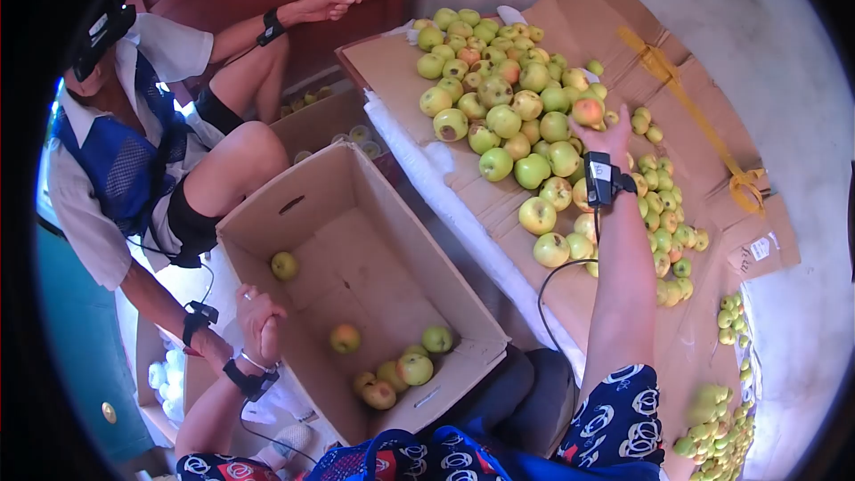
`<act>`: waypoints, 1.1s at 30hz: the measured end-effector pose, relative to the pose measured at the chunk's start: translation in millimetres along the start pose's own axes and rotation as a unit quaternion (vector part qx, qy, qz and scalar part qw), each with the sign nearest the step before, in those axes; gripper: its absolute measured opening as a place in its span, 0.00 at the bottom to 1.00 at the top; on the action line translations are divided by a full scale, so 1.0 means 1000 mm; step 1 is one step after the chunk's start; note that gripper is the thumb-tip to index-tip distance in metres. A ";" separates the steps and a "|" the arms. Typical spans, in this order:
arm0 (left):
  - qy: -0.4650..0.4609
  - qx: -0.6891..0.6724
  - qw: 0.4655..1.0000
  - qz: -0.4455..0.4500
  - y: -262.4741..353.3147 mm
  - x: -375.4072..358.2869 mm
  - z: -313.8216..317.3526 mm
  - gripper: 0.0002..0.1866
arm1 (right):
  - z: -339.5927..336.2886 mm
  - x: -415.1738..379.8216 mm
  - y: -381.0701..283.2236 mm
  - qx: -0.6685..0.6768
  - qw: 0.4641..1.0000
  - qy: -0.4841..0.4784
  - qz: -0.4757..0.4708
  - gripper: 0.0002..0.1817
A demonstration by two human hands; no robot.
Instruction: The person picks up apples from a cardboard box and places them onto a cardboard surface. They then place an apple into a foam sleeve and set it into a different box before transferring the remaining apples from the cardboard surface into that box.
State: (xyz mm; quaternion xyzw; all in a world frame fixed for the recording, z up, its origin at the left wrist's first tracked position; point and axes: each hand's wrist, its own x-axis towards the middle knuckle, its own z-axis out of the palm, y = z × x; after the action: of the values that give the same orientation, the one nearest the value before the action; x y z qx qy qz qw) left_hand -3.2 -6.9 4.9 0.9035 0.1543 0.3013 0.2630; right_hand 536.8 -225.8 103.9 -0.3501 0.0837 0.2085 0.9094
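Cardboard-covered table (pixel 476 199) heaped with green apples (pixel 503 121), red-blushed apple (pixel 587 112) in grasp of right hand (pixel 609 138), left hand (pixel 257 324) curled at edge of cardboard box (pixel 427 245), grip unclear.

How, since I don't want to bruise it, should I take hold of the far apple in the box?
Grip the apple around its widest sides, probably coming from above through the open top of the box: it is round and sits apart from the other apples, with bare cardboard to its right giving room.
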 end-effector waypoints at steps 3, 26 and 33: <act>0.009 0.016 1.000 0.022 0.001 0.002 0.003 0.13 | -0.027 0.046 0.009 -0.551 0.689 -0.154 -0.445 0.23; 0.018 -0.017 0.999 0.021 -0.004 0.000 0.001 0.08 | -0.111 -0.231 0.306 -0.724 -0.011 -0.555 0.409 0.55; 0.003 -0.031 0.999 0.018 -0.006 0.003 -0.001 0.07 | -0.136 -0.179 0.297 -0.747 0.016 -0.362 0.558 0.43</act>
State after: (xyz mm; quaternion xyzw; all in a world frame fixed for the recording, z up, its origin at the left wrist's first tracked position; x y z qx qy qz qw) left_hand -1.9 -0.1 3.8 0.8968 0.1297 0.3127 0.2848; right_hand 245.3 -175.7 -122.5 -0.5626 -0.2877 0.7001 -0.3326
